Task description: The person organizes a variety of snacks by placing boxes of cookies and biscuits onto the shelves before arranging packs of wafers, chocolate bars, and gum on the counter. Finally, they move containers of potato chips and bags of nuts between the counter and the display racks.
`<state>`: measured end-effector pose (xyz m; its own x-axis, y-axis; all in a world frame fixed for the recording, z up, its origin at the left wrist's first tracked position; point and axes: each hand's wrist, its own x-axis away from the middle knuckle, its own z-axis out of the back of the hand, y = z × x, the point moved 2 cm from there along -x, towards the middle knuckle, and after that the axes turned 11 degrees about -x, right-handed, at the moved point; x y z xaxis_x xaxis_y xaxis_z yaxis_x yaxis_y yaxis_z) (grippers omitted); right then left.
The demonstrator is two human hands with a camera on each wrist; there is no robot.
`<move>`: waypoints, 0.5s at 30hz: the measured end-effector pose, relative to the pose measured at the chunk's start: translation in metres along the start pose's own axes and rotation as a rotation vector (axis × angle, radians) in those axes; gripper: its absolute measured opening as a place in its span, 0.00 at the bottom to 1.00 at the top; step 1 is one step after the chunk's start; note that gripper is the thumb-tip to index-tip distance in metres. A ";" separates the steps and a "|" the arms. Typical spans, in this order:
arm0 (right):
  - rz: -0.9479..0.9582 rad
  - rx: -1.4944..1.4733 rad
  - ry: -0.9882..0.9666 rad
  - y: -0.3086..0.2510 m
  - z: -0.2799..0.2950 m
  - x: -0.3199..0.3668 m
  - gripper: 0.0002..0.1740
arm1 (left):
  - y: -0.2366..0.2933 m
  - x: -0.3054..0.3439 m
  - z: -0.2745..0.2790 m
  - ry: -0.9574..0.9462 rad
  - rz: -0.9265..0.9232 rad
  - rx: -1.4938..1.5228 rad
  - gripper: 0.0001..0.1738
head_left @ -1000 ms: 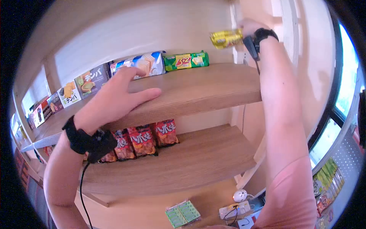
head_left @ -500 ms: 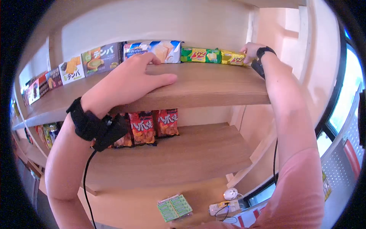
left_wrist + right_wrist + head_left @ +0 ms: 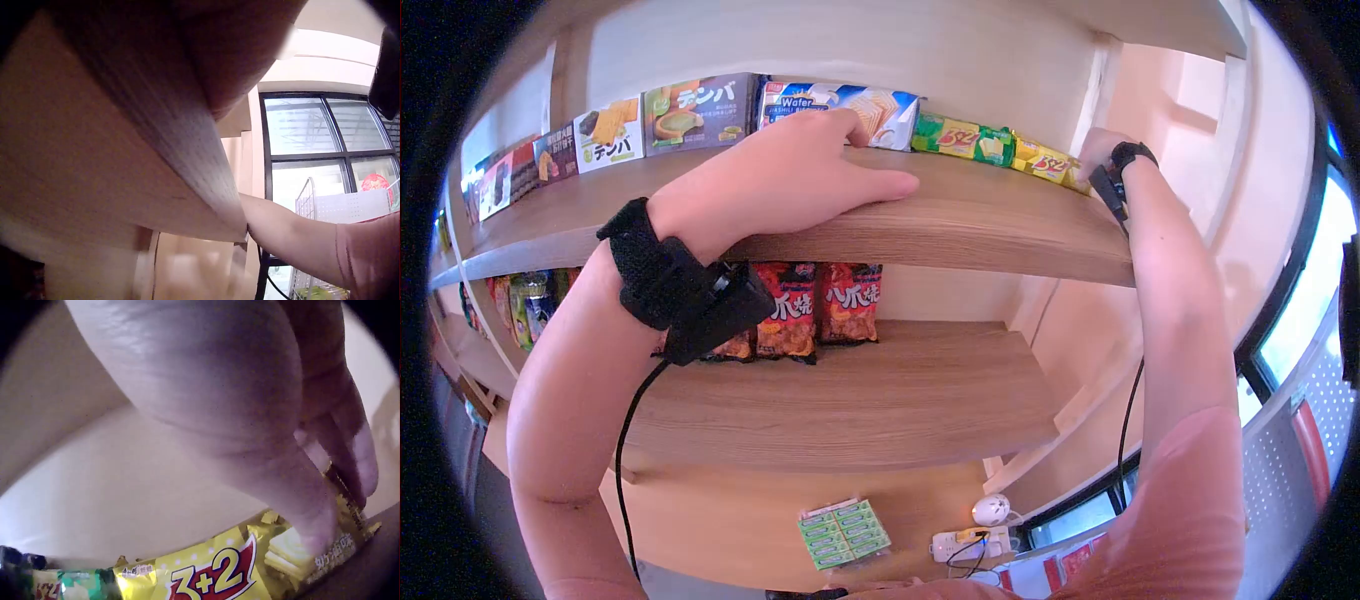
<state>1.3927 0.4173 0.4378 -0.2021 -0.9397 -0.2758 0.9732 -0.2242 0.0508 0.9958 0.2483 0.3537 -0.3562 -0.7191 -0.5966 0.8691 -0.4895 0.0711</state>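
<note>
My right hand (image 3: 1103,150) grips the right end of a yellow biscuit pack (image 3: 1045,162) marked 3+2, which lies on the upper shelf (image 3: 1000,215). In the right wrist view the thumb presses the pack's front, while the other fingers reach behind its end. Just left of it sits a green 3+2 biscuit pack (image 3: 963,138), then a blue and white wafer pack (image 3: 890,115). My left hand (image 3: 800,180) lies over the front part of this shelf with thumb and fingers spread, holding nothing and partly covering the wafer pack.
Several biscuit boxes (image 3: 700,110) line the shelf to the left. Red snack bags (image 3: 850,305) stand on the lower shelf (image 3: 850,410). Beneath are a green pack of small boxes (image 3: 843,533) and a power strip (image 3: 970,545). A side wall (image 3: 1160,90) bounds the right.
My right hand has brought the yellow biscuit pack down from mid-air onto the shelf beside the green pack. The left hand stays over the shelf's front, and the head view has shifted.
</note>
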 end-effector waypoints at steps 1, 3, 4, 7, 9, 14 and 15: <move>0.016 -0.062 0.003 -0.002 0.000 0.002 0.22 | 0.001 0.001 0.001 -0.018 0.002 0.001 0.34; 0.034 -0.118 -0.001 -0.006 0.001 0.003 0.23 | 0.003 0.001 0.004 -0.041 0.009 0.008 0.33; 0.042 -0.106 0.001 -0.007 0.001 0.002 0.22 | 0.003 0.000 0.004 -0.086 0.030 0.038 0.33; 0.048 -0.103 -0.010 -0.006 -0.005 -0.008 0.21 | 0.002 -0.001 -0.002 -0.080 0.017 0.038 0.32; 0.054 -0.117 -0.008 -0.006 -0.005 -0.009 0.21 | 0.003 -0.001 0.000 -0.011 -0.015 -0.001 0.32; 0.139 -0.147 0.013 0.003 -0.016 -0.036 0.20 | 0.006 0.001 0.000 -0.013 -0.019 0.004 0.32; 0.142 -0.147 0.013 -0.002 -0.013 -0.032 0.20 | 0.006 0.000 0.000 -0.013 -0.016 0.003 0.32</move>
<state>1.3983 0.4509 0.4338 -0.0608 -0.9557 -0.2879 0.9976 -0.0482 -0.0506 1.0004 0.2455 0.3546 -0.3743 -0.7179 -0.5869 0.8623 -0.5023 0.0646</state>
